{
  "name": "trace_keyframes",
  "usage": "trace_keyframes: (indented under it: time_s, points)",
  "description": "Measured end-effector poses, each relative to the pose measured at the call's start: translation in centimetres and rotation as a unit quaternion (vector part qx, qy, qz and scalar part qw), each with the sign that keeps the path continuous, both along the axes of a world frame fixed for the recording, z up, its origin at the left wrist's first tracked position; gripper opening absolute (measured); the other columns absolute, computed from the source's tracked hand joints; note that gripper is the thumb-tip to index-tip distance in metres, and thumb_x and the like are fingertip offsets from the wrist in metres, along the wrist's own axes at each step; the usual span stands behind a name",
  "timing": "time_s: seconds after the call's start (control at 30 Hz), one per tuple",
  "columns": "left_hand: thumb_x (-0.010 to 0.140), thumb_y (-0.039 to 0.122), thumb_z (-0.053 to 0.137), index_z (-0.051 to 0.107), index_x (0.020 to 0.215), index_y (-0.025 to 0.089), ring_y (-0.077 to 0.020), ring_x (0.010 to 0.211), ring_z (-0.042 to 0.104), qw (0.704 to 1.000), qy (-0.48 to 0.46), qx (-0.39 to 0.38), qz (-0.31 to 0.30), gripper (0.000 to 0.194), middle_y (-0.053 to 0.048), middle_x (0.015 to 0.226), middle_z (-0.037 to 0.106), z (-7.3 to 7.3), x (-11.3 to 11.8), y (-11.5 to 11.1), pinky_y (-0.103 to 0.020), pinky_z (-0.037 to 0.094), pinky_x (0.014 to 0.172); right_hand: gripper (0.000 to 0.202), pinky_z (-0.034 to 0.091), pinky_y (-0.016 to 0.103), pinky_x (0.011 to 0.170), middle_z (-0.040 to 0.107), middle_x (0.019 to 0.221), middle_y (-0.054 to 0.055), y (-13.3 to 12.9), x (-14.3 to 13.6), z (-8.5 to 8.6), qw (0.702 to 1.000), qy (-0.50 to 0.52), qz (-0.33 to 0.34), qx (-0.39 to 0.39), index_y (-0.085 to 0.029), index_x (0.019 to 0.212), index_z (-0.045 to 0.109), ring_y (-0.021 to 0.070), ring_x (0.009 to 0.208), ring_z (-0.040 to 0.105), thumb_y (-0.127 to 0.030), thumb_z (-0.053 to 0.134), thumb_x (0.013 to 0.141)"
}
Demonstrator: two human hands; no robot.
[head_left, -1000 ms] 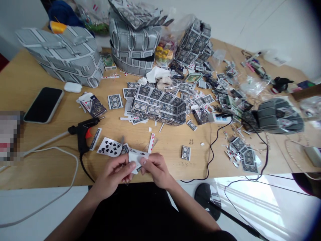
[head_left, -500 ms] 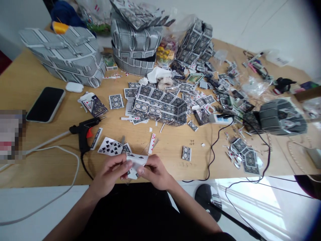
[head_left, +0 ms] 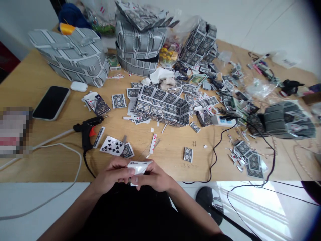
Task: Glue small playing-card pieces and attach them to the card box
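A white playing card (head_left: 140,166) with black marks is bent between my two hands at the table's near edge. My left hand (head_left: 114,174) pinches its left side, thumb on top. My right hand (head_left: 154,176) grips its right side, with the thumb across its lower part. Just beyond my left hand lie a ten of spades (head_left: 112,146) and a patterned card (head_left: 128,150). A narrow red-marked card strip (head_left: 153,143) rests beyond my right hand. Farther back stands an open box made of patterned cards (head_left: 162,106).
A black glue gun (head_left: 86,134) with its cord lies at the left, near a phone (head_left: 51,102). Large folded-card structures (head_left: 72,55) stand at the back. Card scraps, a power strip (head_left: 223,121) and black cables spread to the right.
The held card is bent more and sits slightly lower and farther right. My thumbs have come closer together over it. The whole view has shifted slightly.
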State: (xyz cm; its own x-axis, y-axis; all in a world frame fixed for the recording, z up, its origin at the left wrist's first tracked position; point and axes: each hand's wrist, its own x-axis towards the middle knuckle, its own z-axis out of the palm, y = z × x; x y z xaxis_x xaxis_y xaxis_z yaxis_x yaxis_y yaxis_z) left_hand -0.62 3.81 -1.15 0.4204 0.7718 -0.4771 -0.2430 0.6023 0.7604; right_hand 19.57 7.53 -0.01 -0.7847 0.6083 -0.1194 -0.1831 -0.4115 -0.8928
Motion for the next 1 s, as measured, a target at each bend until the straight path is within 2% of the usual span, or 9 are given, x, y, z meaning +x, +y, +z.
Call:
trace_keyframes:
  time_s: [0.07, 0.17, 0.3, 0.43, 0.5, 0.67, 0.73, 0.9, 1.0]
  points:
    - [0.074, 0.063, 0.092, 0.067, 0.051, 0.016, -0.0154, 0.053, 0.061, 0.999, 0.026, -0.015, 0.021, 0.058, -0.005, 0.054, 0.062, 0.0, -0.1, 0.2, -0.024, 0.037, 0.051, 0.036, 0.057, 0.026, 0.062, 0.072, 0.084, 0.001, 0.2, 0.0, -0.1, 1.0, 0.007, 0.014, -0.005, -0.02, 0.085, 0.074, 0.0137, 0.067, 0.061, -0.052, 0.078, 0.1]
    - [0.075, 0.065, 0.089, 0.066, 0.05, 0.015, -0.0112, 0.051, 0.052, 0.998, 0.063, -0.012, 0.021, 0.061, -0.003, 0.053, 0.057, 0.2, -0.1, 0.4, -0.022, 0.034, 0.051, 0.035, 0.056, 0.025, 0.062, 0.07, 0.083, 0.001, 0.1, 0.0, -0.7, 1.0, 0.006, 0.013, -0.023, -0.02, 0.084, 0.073, 0.0136, 0.069, 0.06, -0.051, 0.079, 0.099]
    - [0.091, 0.066, 0.077, 0.07, 0.06, 0.014, -0.0104, 0.051, 0.05, 0.993, 0.083, 0.076, -0.046, 0.061, -0.003, 0.055, 0.061, 1.1, -0.2, 1.1, -0.022, 0.033, 0.051, 0.032, 0.055, 0.024, 0.064, 0.072, 0.085, 0.002, 0.0, 0.2, -1.6, 0.999, 0.018, 0.014, -0.035, -0.017, 0.088, 0.076, 0.012, 0.068, 0.061, -0.047, 0.082, 0.098]
    - [0.105, 0.065, 0.06, 0.078, 0.067, 0.014, -0.0105, 0.051, 0.052, 0.971, 0.081, 0.173, -0.14, 0.066, -0.007, 0.061, 0.073, 1.7, -0.6, 1.8, -0.023, 0.03, 0.049, 0.029, 0.052, 0.024, 0.068, 0.072, 0.082, 0.001, 0.2, 0.3, -1.6, 0.999, 0.021, 0.044, 0.012, -0.015, 0.097, 0.08, 0.0108, 0.067, 0.06, -0.042, 0.075, 0.105]
    - [0.108, 0.066, 0.056, 0.08, 0.068, 0.013, -0.01, 0.049, 0.05, 0.965, 0.092, 0.183, -0.165, 0.071, -0.008, 0.06, 0.073, 1.5, -0.9, 2.0, -0.024, 0.028, 0.048, 0.033, 0.051, 0.025, 0.068, 0.068, 0.075, -0.001, 0.4, 0.3, -1.4, 0.998, 0.01, 0.053, 0.037, -0.015, 0.093, 0.079, 0.0117, 0.066, 0.058, -0.045, 0.073, 0.106]
    - [0.105, 0.077, 0.052, 0.082, 0.071, 0.012, -0.0098, 0.046, 0.049, 0.956, 0.131, 0.179, -0.191, 0.079, -0.005, 0.049, 0.06, 0.7, -1.7, 1.9, -0.023, 0.027, 0.045, 0.043, 0.046, 0.025, 0.059, 0.067, 0.071, 0.0, 0.6, 0.5, -1.4, 0.996, -0.026, 0.058, 0.065, -0.018, 0.076, 0.07, 0.0126, 0.065, 0.058, -0.05, 0.072, 0.105]
    - [0.105, 0.078, 0.05, 0.081, 0.072, 0.012, -0.0097, 0.045, 0.05, 0.953, 0.136, 0.178, -0.206, 0.08, -0.004, 0.05, 0.059, 0.6, -1.8, 1.8, -0.022, 0.028, 0.045, 0.043, 0.045, 0.025, 0.057, 0.068, 0.071, 0.0, 0.7, 0.7, -1.5, 0.995, -0.031, 0.068, 0.069, -0.018, 0.076, 0.07, 0.0122, 0.064, 0.058, -0.049, 0.07, 0.106]
    - [0.109, 0.074, 0.045, 0.067, 0.056, 0.014, -0.0077, 0.044, 0.048, 0.937, 0.131, 0.211, -0.246, 0.083, -0.002, 0.048, 0.055, 0.8, -2.1, 1.9, -0.021, 0.03, 0.048, 0.037, 0.044, 0.023, 0.056, 0.066, 0.066, -0.002, 0.9, 1.1, -1.9, 0.991, -0.027, 0.085, 0.105, -0.016, 0.078, 0.074, 0.0104, 0.058, 0.057, -0.041, 0.073, 0.105]
    - [0.11, 0.073, 0.044, 0.068, 0.058, 0.015, -0.0077, 0.044, 0.049, 0.932, 0.125, 0.212, -0.265, 0.081, -0.002, 0.048, 0.055, 0.8, -2.3, 2.0, -0.02, 0.031, 0.049, 0.038, 0.046, 0.023, 0.056, 0.067, 0.066, -0.001, 1.0, 1.1, -1.8, 0.988, -0.027, 0.1, 0.112, -0.016, 0.076, 0.073, 0.0107, 0.059, 0.059, -0.043, 0.074, 0.104]
